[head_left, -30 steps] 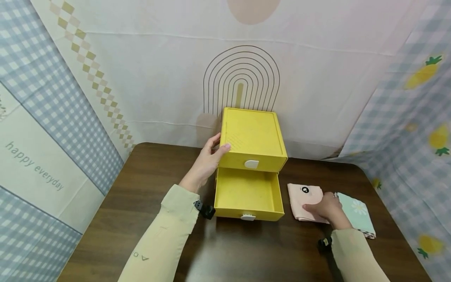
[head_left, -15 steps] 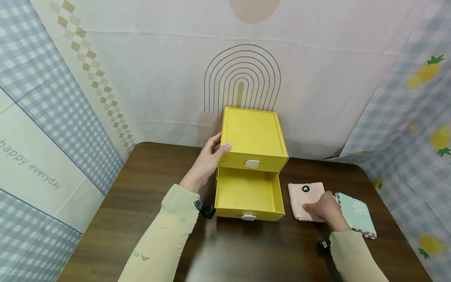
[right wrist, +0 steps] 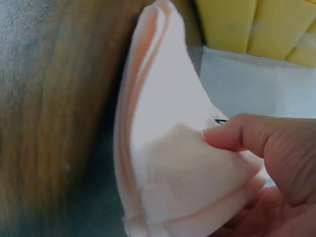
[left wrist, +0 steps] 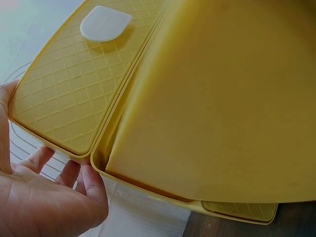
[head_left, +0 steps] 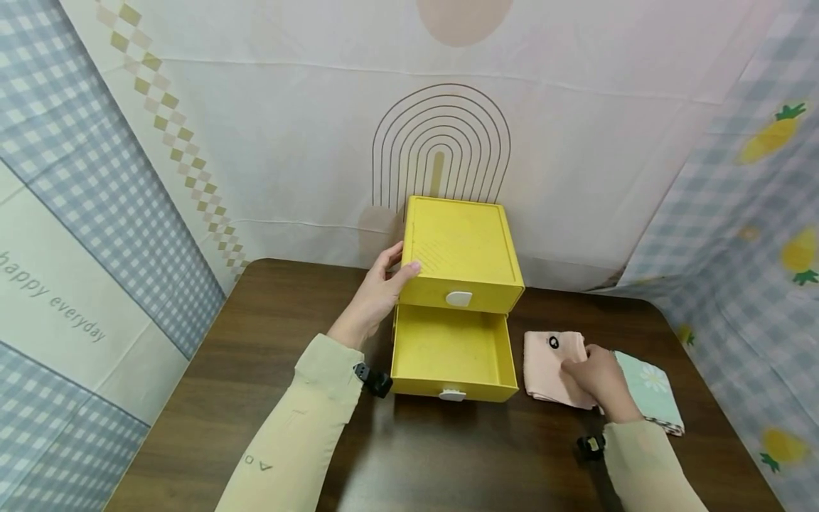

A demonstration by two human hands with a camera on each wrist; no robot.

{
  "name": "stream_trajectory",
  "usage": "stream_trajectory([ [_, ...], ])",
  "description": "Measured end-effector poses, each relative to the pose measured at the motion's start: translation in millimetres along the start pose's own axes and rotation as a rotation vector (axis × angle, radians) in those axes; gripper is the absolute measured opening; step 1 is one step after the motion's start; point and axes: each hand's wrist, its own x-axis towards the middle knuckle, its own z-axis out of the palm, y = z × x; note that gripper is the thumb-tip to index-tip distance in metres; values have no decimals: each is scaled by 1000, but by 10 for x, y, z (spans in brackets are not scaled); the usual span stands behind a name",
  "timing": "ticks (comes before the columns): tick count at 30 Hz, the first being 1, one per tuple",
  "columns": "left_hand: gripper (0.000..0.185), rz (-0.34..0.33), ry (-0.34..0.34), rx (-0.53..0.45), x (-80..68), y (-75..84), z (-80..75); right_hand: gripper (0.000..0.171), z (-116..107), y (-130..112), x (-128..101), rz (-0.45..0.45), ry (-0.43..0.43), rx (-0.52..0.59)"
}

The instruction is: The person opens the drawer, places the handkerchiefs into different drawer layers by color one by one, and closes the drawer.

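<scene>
Yellow drawer box (head_left: 461, 249), white tab pulls, by left hand (head_left: 377, 295). Pink folded cloth (head_left: 553, 366) pinched in right hand (head_left: 598, 377); mint daisy-print cloth (head_left: 652, 387) beside it. Dark brown wood-grain table (head_left: 256, 355).

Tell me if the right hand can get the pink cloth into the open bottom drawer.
Probably yes: the right hand pinches the pink cloth beside the open bottom drawer, with nothing between them.
</scene>
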Motion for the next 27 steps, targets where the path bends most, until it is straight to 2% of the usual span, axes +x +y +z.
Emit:
stream_trajectory([
  [3, 74, -8, 4, 0, -1, 3, 10, 50, -60, 31, -50, 5, -11, 37],
  [6, 75, -12, 2, 5, -4, 9, 13, 52, -171, 48, -129, -39, 2, 51],
  [10, 75, -12, -2, 4, -9, 19, 9, 56, -386, 2, -317, -103, 25, 87],
  [14, 76, -21, -2, 0, -9, 24, 4, 59, -608, -102, -523, -113, 37, 164],
  [17, 76, -25, -3, -5, -4, 25, 2, 59, -758, -208, -650, -176, 75, 267],
  [21, 76, -25, 0, -4, 8, 18, 0, 38, -861, -368, -761, -323, 77, 462],
  [23, 76, -25, 0, 0, 12, 16, 1, 29, -860, -455, -796, -381, 47, 558],
  [27, 76, -30, -1, 5, 6, 25, 1, 22, -780, -685, -871, -483, -67, 749],
])
